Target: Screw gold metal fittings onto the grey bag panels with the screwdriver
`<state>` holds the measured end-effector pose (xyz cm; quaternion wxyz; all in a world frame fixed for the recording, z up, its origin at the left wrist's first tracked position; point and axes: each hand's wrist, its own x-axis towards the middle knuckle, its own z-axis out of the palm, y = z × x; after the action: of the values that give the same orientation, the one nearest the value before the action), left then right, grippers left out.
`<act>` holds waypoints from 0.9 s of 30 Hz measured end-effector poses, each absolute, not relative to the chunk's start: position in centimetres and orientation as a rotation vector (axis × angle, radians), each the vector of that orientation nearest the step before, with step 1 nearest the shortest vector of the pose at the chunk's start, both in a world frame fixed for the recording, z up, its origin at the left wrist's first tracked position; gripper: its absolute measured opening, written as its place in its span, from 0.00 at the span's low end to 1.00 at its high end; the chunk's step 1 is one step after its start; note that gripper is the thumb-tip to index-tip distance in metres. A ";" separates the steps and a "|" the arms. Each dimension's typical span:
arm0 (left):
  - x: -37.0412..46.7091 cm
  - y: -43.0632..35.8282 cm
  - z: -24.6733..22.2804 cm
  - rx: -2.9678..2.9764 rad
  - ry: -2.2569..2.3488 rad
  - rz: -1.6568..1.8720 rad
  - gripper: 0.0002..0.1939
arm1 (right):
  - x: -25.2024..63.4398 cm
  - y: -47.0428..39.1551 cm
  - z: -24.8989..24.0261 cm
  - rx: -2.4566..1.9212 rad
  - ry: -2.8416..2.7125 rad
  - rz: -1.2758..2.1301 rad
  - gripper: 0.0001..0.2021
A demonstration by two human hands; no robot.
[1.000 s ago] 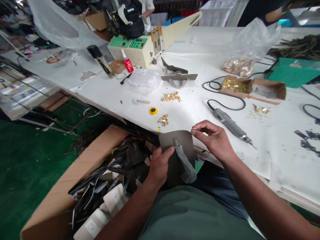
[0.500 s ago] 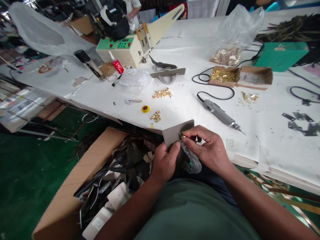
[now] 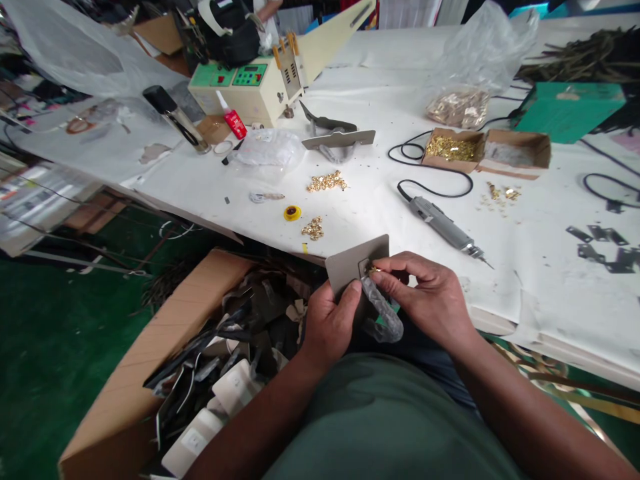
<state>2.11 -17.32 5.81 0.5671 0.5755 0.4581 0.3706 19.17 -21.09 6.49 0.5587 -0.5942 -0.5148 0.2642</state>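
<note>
My left hand (image 3: 331, 320) grips a flat grey-brown panel (image 3: 350, 261) by its lower edge, thumb on the near face. A strip wrapped in clear plastic (image 3: 386, 319) loops down from the panel. Between thumb and fingertips, my right hand (image 3: 425, 290) pinches a small gold metal piece (image 3: 373, 269) against the panel's right part. Just beyond, two small heaps of gold fittings (image 3: 327, 181) and a yellow round container (image 3: 292, 213) lie on the white table (image 3: 360, 213). A grey electric screwdriver (image 3: 443, 225) rests to the right.
An open carton of dark scraps (image 3: 145, 347) stands below the table at left. Farther back are a cream machine (image 3: 270, 90), a red bottle (image 3: 233, 120), small boxes of gold parts (image 3: 453, 150), a green box (image 3: 570, 110) and black plates (image 3: 595, 250). A person's arm shows at the top.
My right hand has shifted slightly right, with the gold piece still pinched at the panel. More of the panel's small rectangular outline now shows. The camera view has shifted a little.
</note>
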 end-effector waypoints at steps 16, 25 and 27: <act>2.3 -16.8 5.3 1.382 1.065 0.852 0.15 | 18.8 -20.3 5.8 -1.399 -1.301 0.441 0.03; 2.5 -17.0 5.6 1.381 1.088 0.842 0.16 | 18.7 -20.6 5.6 -1.393 -1.374 0.344 0.04; 2.5 -17.1 5.6 1.389 1.095 0.841 0.16 | 18.7 -20.8 5.6 -1.381 -1.409 0.305 0.06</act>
<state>2.52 -17.09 5.62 0.5577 0.5887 0.4641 0.3563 18.72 -20.78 5.57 0.5418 -0.5814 -0.5932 0.1284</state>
